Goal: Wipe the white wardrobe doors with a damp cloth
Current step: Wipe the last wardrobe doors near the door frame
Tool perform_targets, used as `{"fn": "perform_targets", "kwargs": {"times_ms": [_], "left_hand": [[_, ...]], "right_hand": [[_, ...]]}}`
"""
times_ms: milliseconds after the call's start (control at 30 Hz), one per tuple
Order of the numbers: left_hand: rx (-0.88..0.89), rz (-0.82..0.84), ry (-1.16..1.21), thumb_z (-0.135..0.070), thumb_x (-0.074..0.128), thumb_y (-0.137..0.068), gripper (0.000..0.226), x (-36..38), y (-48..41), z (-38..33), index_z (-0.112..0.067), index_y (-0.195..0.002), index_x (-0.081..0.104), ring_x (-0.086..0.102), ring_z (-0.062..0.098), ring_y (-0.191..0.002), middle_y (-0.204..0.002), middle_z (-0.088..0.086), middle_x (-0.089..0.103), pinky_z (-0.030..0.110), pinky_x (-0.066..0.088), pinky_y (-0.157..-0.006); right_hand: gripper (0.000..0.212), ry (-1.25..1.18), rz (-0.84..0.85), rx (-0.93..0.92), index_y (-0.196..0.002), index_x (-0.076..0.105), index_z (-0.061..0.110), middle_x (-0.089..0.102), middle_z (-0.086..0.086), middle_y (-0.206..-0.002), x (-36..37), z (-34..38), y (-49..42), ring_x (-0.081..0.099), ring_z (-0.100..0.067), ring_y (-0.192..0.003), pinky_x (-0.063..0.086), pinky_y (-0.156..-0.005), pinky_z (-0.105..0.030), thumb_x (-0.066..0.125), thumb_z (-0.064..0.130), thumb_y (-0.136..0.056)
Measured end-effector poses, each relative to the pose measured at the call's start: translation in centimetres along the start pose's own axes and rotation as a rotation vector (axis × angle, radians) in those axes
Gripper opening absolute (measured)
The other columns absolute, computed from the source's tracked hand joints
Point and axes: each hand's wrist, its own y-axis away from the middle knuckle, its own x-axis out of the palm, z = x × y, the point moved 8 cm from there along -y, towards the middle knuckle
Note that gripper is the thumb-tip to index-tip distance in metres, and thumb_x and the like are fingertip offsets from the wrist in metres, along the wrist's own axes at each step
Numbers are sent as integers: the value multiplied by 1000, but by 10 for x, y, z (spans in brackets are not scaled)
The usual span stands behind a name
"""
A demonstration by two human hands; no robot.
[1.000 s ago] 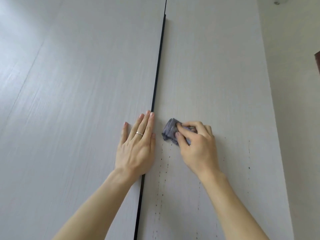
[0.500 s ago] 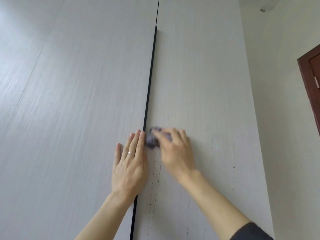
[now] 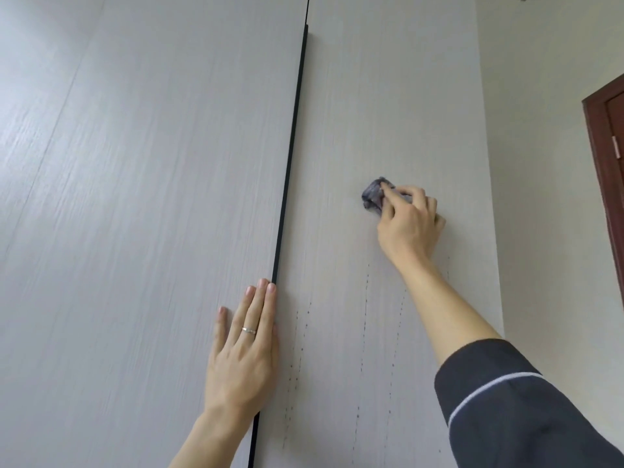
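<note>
Two bare hands meet the white wardrobe doors: the right hand (image 3: 410,224) pinches a bunched grey cloth (image 3: 372,194) against the right door (image 3: 388,96), fingers curled round it, above trails of dark drips (image 3: 364,336); the left hand (image 3: 243,346) lies flat, fingers straight, on the left door (image 3: 152,197) beside the dark gap (image 3: 287,184)

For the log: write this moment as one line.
right hand: grips crumpled grey cloth on right white wardrobe door | left hand: flat on left white wardrobe door
</note>
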Motion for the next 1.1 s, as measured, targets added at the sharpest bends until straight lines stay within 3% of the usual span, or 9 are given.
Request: {"fn": "perform_targets", "kwargs": {"times_ms": [100, 333, 400, 500, 567, 800, 900, 1033, 1100], "left_hand": [[-17, -7, 8, -22, 21, -106, 56, 0, 0, 3, -16, -161, 16, 12, 15, -155, -169, -5, 14, 46, 7, -124], [-30, -23, 23, -24, 22, -105, 56, -3, 0, 2, -17, -161, 18, 12, 14, -155, -168, -4, 19, 42, 3, -125], [-38, -25, 26, -22, 27, -104, 58, -4, 0, 3, -17, -161, 18, 11, 13, -155, -168, -5, 18, 41, 2, -125], [-43, -19, 49, -22, 30, -103, 60, -3, 4, 4, -17, -161, 17, 9, 12, -155, -168, -5, 17, 42, 2, -125], [-42, -10, 64, -24, 27, -103, 60, -1, 1, 2, -18, -161, 16, 9, 12, -155, -168, -6, 17, 40, 0, -125], [-60, -16, 84, -23, 29, -101, 61, 0, 1, 1, -19, -161, 18, 9, 9, -154, -167, -7, 18, 39, -2, -125], [-63, -29, 91, -25, 27, -102, 60, 2, 0, 2, -20, -161, 20, 14, 13, -154, -167, -7, 20, 41, 2, -125], [-63, -39, 87, -25, 27, -102, 59, -1, -1, 0, -17, -160, 23, 20, 19, -152, -166, -4, 23, 46, 6, -124], [-71, -28, 79, -26, 25, -102, 59, -2, 0, -3, -17, -160, 22, 20, 20, -152, -166, -2, 24, 46, 7, -123]], "right_hand": [[35, -40, 15, -14, -129, 67, 32, 56, 3, -131, -5, 0, 32, 47, -26, -116, 31, -90, -37, 55, 33, -96], [37, -80, 236, -690, -125, 70, 25, 63, 1, -124, -13, 32, 129, 54, -22, -108, 43, -85, -40, 57, 21, -90], [36, -59, 170, -607, -122, 71, 26, 64, 1, -121, -10, 23, 93, 53, -22, -102, 45, -80, -37, 58, 21, -90], [36, -96, 48, -208, -123, 71, 26, 66, 2, -119, -16, -19, 39, 53, -23, -107, 51, -83, -41, 56, 21, -91], [36, -126, 17, -86, -123, 71, 23, 66, 3, -120, -21, -34, 45, 55, -22, -110, 53, -89, -41, 55, 18, -92], [42, -74, 100, -646, -123, 72, 18, 68, 0, -126, -39, -29, 143, 64, -24, -107, 51, -89, -36, 63, -1, -86], [37, -7, 49, -502, -120, 73, 15, 70, -3, -123, -37, -58, 73, 66, -29, -101, 52, -85, -36, 56, 6, -88], [37, -58, 2, -41, -123, 70, 11, 67, -5, -129, -46, -115, 23, 60, -32, -115, 39, -102, -24, 51, 9, -91], [39, -62, 6, -30, -125, 69, 10, 65, -5, -132, -49, -116, 56, 57, -29, -120, 33, -107, -17, 51, 4, -90]]}}
